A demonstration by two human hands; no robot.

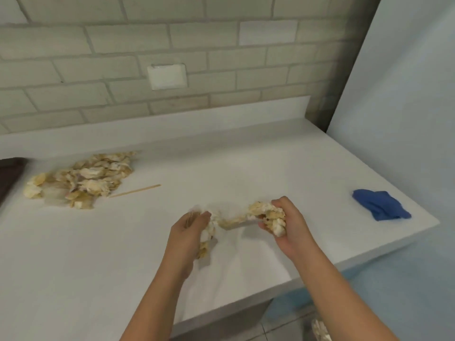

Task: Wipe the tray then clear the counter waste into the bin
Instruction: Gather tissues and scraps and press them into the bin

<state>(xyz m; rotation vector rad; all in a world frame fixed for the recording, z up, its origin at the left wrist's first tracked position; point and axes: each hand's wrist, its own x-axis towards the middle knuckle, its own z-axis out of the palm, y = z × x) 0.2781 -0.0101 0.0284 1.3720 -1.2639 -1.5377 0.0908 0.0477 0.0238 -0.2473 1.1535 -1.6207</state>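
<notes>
Both my hands are over the middle of the white counter (270,163), each closed round a clump of pale yellow food scraps. My left hand (187,232) grips scraps that hang below its palm, with thin wooden sticks against its fingers. My right hand (288,225) holds a fuller clump of scraps (268,215). A loose strand of scraps (234,221) bridges the two hands just above the counter. A larger heap of the same waste (81,179) lies at the left. No tray or bin is clearly in view.
A wooden stick (135,190) lies beside the heap. A crumpled blue cloth (380,204) sits near the counter's right end. A dark object (8,173) shows at the left edge. Something pale (320,329) lies on the floor below the counter's front edge. A brick wall stands behind.
</notes>
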